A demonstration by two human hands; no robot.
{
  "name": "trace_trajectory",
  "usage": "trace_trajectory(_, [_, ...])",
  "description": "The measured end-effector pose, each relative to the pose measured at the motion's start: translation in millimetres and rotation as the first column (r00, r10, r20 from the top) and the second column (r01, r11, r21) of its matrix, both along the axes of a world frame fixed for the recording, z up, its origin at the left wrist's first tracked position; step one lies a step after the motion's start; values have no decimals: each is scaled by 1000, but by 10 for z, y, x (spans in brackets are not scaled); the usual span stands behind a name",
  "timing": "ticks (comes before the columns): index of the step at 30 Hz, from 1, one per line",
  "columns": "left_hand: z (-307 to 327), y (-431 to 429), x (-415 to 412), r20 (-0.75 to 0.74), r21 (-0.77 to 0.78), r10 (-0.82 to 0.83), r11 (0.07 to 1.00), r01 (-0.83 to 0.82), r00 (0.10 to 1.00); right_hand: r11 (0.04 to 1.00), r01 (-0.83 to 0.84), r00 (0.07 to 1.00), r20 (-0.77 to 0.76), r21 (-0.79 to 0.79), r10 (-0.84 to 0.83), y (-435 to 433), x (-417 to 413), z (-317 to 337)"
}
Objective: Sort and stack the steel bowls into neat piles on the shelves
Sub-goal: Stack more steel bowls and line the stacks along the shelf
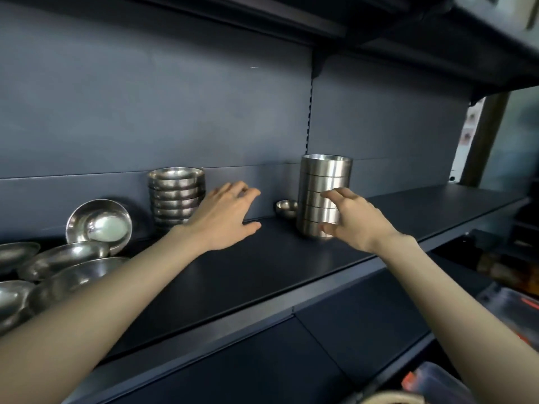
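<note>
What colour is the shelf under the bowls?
Dark navy blue shelf, clearest in the head view.

Dark blue-grey metal shelving (291, 258) with a matching back panel (145, 112) and slotted upright (308, 118), under another shelf (437, 39); dim clutter blurs at right.

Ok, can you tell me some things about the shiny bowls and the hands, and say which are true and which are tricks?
1. The tall stack of straight-sided bowls stands upright on the shelf. True.
2. The left hand is lifting a bowl. False: it is open and holds nothing.
3. A small single bowl sits just left of the tall stack. True.
4. The right hand is far from the tall stack. False: its fingers are right at it.
5. The rounded-bowl stack is taller than the straight-sided one. False: it is shorter.
</note>
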State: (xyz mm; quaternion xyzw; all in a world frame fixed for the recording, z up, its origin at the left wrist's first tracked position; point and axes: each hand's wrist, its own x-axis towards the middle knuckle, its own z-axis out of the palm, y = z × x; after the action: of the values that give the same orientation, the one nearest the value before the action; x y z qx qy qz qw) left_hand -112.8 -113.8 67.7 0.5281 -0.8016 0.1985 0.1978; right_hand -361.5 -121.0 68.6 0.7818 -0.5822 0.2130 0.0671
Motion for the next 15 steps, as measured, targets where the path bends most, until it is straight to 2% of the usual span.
trace_trajectory(6, [-78, -313, -417, -63, 37, -67, 997, 69, 996, 999, 53, 999, -4, 1, -53, -202, -412, -22])
trace_trajectory(15, [-440, -992, -939, -233, 182, 0, 982, 43, 973, 997, 26, 998, 57, 78, -30, -947, -878, -150])
